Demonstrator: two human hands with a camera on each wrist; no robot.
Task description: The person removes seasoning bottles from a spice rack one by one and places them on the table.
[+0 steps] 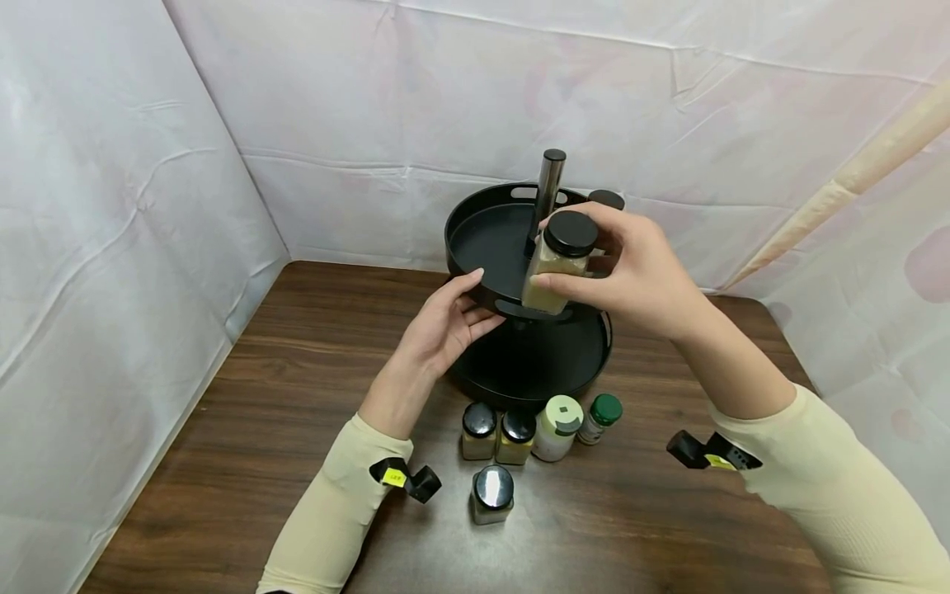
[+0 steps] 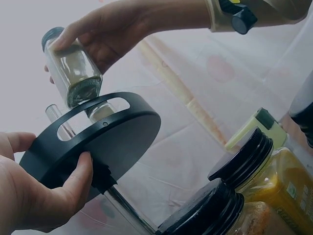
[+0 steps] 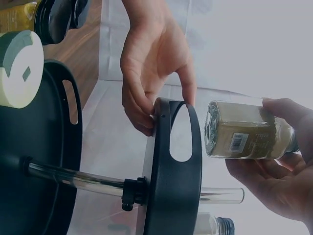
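Note:
My right hand (image 1: 649, 268) holds a square glass spice jar (image 1: 545, 280) with a black lid over the near edge of a black two-tier round tray stand. Pale powder fills part of this jar, and a barcode label shows in the right wrist view. My left hand (image 1: 434, 334) grips the rim of the upper tray (image 1: 482, 235), thumb at the edge and fingers underneath. The held jar's base is just above that rim in the left wrist view. Another black-lidded jar (image 1: 606, 199) stands on the upper tray, partly hidden behind my right hand.
A metal pole (image 1: 549, 177) rises through the trays. Below is the lower tray (image 1: 519, 367). In front of it stand two black-lidded jars, one being a yellow jar (image 1: 514, 450), a white pale-green-lidded container (image 1: 552, 437) and a green-lidded bottle (image 1: 599, 417). Nearer is another black-lidded jar (image 1: 493, 499).

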